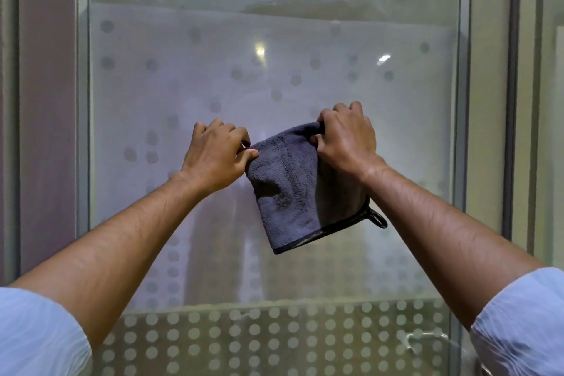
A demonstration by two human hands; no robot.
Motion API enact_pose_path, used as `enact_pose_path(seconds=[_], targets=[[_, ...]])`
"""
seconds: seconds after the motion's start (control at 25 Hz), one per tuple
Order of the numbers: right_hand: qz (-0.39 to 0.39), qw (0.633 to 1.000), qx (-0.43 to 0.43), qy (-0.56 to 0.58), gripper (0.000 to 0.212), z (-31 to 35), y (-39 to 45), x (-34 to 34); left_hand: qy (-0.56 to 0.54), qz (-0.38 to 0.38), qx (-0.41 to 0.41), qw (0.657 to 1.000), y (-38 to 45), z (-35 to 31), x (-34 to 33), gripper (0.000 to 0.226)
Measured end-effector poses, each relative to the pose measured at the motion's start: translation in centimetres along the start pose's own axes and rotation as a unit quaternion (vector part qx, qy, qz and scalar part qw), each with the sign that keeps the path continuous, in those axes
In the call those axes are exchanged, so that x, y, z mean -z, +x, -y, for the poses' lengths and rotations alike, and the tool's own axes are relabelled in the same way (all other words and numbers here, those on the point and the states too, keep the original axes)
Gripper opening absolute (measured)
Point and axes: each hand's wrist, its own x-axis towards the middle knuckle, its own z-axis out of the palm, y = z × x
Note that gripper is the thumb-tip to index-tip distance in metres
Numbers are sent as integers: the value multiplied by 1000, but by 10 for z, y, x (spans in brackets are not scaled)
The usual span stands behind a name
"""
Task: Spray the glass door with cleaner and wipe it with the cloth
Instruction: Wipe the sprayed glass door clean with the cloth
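Note:
A glass door (274, 49) with rows of frosted dots fills the view straight ahead. A dark grey cloth (290, 189) with a black hem and a small hanging loop hangs in front of the glass at mid height. My left hand (213, 156) pinches its upper left corner between thumb and fingers. My right hand (348, 137) grips its upper right corner. Both arms reach forward with rolled light blue sleeves. No spray bottle is in view.
Metal frame posts (83, 101) border the glass on the left and on the right, frame (462, 101). A dark vertical seal (512, 85) runs further right. A curved metal fitting (427, 337) shows through the glass at the lower right.

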Motion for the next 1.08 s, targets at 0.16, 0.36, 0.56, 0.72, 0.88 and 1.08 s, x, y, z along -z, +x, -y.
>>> enact_pose_path(seconds=[0.16,0.36,0.56,0.72,0.88,1.08], targets=[[1,1000,-10,-1,29,-1,0,1,-16,48,25,998,2,-1,0,32],[33,996,-34,71,21,-9,3,9,-24,79,52,995,6,-5,5,33],[191,956,-96,203,25,-30,-2,19,-73,108,41,991,5,-5,13,38],[250,922,-134,265,25,-42,-17,20,-94,156,26,983,4,-6,12,32],[315,888,-153,297,23,-48,-31,25,-110,207,14,972,0,-7,13,32],[372,869,-166,280,20,-53,-49,34,-136,274,-6,952,-9,-16,10,30]])
